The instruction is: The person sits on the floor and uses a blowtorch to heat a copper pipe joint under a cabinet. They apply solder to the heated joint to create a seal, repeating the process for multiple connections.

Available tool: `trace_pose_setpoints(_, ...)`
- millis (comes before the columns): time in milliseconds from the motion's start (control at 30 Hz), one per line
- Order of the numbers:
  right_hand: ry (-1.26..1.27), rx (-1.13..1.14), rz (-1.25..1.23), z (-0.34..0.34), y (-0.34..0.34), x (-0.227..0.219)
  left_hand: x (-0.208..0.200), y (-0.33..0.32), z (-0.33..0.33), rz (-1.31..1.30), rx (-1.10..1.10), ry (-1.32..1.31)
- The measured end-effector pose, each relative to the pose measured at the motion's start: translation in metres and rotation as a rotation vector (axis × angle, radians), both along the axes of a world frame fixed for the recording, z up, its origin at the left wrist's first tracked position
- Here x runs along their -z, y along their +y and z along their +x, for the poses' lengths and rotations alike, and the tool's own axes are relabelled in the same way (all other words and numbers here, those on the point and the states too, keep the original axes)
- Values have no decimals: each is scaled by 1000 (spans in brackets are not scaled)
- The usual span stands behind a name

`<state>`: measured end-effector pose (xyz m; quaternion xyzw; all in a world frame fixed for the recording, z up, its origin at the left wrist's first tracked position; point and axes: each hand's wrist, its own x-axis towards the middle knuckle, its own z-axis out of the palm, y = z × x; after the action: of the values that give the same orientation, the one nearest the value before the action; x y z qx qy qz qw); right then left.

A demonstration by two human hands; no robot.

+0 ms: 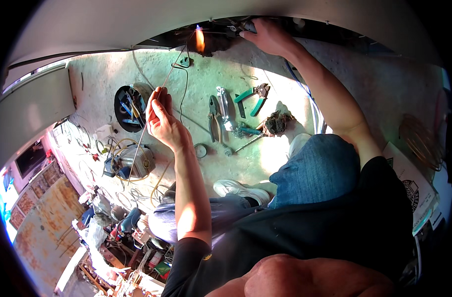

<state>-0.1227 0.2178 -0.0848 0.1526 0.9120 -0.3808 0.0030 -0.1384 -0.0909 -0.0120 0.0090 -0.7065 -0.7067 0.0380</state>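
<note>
My left hand (pixel 162 119) is raised over the floor, its fingers closed around a thin brazing rod (pixel 138 148). The rod's upper end reaches toward an orange flame (pixel 200 39) with a blue tip, under the edge of a large pale appliance (pixel 107 29). My right hand (pixel 268 37) reaches into the dark opening below that edge. It is closed around the grey-dark body of what looks like a gas torch (pixel 249 26), mostly hidden in shadow. Where the flame meets the parts inside is too dark to make out.
On the floor lie green-handled cutters (pixel 259 99), pliers (pixel 215 119), a dirty brush-like clump (pixel 276 123) and a round black tray of tools (pixel 129 109). A pump-like machine (pixel 132 162) stands at the left. Blue and white hoses (pixel 312 106) run beneath my right arm. Clutter fills the lower left.
</note>
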Motion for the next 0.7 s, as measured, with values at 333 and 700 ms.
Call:
trace_pose_setpoints(333,-9,-13,1,-9,3,25,3,4,-4,-12,16,-3)
trace_pose_setpoints(700,104,-3,-18,-7,2,31,5,5,-4,-15,26,7)
